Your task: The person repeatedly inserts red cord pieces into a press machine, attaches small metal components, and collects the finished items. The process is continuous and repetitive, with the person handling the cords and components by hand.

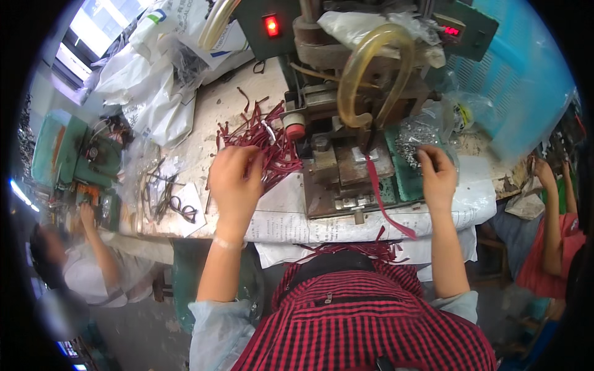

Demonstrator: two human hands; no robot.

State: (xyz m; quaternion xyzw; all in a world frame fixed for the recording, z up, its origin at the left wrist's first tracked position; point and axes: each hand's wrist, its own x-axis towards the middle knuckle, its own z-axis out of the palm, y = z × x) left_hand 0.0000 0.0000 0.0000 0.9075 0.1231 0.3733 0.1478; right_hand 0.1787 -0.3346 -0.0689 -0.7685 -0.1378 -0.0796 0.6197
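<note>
My two hands are well apart, with one dark red strap hanging between them from the press, its loose end curling toward me and touching neither hand. My left hand is curled over the near side of the pile of red straps; my right hand bends its fingers beside the small metal pieces on the green tray. From this angle I can't tell whether either hand grips anything
</note>
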